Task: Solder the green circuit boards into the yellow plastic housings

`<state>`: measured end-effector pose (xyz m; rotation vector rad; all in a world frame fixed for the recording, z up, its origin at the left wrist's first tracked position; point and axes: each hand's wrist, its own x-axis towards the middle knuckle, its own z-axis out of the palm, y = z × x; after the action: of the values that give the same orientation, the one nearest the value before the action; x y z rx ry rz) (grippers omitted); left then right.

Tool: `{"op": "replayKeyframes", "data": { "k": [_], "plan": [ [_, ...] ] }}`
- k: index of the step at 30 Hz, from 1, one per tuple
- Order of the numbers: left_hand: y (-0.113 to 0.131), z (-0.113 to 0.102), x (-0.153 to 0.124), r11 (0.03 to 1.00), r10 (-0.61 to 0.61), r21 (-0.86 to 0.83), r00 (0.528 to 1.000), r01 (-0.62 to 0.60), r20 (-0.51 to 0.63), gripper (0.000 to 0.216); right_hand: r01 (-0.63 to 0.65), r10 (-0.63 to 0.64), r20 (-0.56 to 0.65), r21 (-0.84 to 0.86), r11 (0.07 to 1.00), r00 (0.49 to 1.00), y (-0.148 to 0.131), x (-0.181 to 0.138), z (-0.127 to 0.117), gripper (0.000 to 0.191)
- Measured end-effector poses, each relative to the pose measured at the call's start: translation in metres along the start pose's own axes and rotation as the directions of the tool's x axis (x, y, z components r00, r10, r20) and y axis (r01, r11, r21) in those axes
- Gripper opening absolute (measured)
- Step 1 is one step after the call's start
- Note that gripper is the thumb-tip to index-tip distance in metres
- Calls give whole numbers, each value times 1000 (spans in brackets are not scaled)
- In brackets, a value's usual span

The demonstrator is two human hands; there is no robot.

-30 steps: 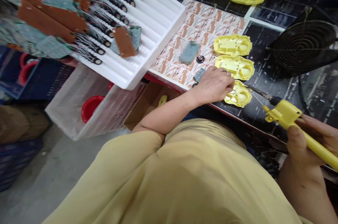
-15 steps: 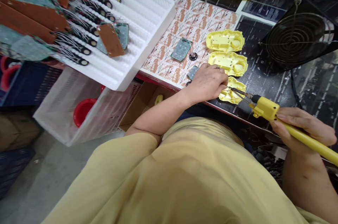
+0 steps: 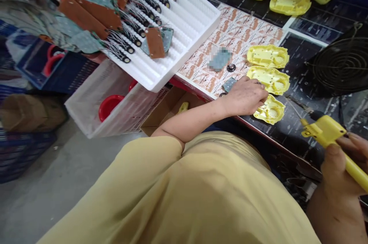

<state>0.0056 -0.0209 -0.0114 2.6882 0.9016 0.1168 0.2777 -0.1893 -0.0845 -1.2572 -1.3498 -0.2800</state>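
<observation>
My right hand (image 3: 345, 163) grips the handle of a yellow soldering iron (image 3: 327, 131), its metal tip pointing left over the dark bench, apart from the shells. My left hand (image 3: 245, 96) has its fingers bent and closed on the nearest yellow plastic shell (image 3: 271, 110); anything small under the fingertips is hidden. Behind that one lie a middle shell (image 3: 270, 79) and a far shell (image 3: 267, 56), hollow sides up. Left of them are a green circuit board (image 3: 220, 60), partly pixelated, and a small round black speaker (image 3: 231, 67). Another board (image 3: 229, 84) lies partly behind my left hand.
A white foam tray (image 3: 195, 31) holds circuit boards and wired black speakers. A black fan (image 3: 342, 60) stands at the right. More yellow shells (image 3: 290, 4) lie at the back. Below the tray is a white crate (image 3: 86, 109) with red bowls. Another person's arm shows top left.
The soldering iron has drawn back to the right, away from the nearest shell. My left hand stays at that shell. The whole view has shifted, and a person's arm now shows top left.
</observation>
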Motion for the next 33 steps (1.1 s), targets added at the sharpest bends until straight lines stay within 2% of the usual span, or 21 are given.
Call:
{"op": "replayKeyframes", "data": {
  "k": [3,5,7,9,10,13,15,17,21,25,30,33],
  "plan": [
    [3,1,0,1000,7,0,1000,-7,14,29,38,-39,-133,-7,999,990,3,0,15,40],
    [-2,-1,-2,999,30,-31,999,-31,-11,25,44,-44,-138,-9,999,989,2,1,22,40],
    [-19,-6,-7,997,-4,-75,995,-4,-104,25,24,-25,-106,-7,1000,994,-1,1,25,39],
    [-51,-14,-14,988,-144,-91,962,126,-232,30,-17,15,-77,-18,1000,997,-4,1,23,38],
    [-71,-19,-17,971,-239,-82,928,225,-286,32,-35,33,-71,-32,999,997,-4,0,21,37],
    [-134,-30,-18,874,-460,-5,824,486,-332,30,-85,80,-78,-62,994,994,-5,-2,16,37],
    [-164,-31,-10,837,-509,36,801,546,-317,27,-123,118,-85,-54,991,989,-5,-3,17,38],
    [-180,-30,6,836,-511,50,807,547,-296,26,-140,137,-87,-29,990,987,-6,-2,19,38],
    [-184,-31,45,861,-491,-1,828,509,-270,23,-123,122,-100,-5,992,988,-11,-1,23,36],
    [-187,-32,70,884,-468,-146,850,445,-241,16,-126,124,-89,-21,992,988,-16,0,22,35],
    [-190,-29,70,829,-543,-290,814,479,-207,11,-109,107,-79,-18,994,991,-16,1,19,36],
    [-183,-34,61,793,-540,-440,821,422,-186,6,-116,115,-40,-19,993,993,-17,1,18,37]
  ]
}}
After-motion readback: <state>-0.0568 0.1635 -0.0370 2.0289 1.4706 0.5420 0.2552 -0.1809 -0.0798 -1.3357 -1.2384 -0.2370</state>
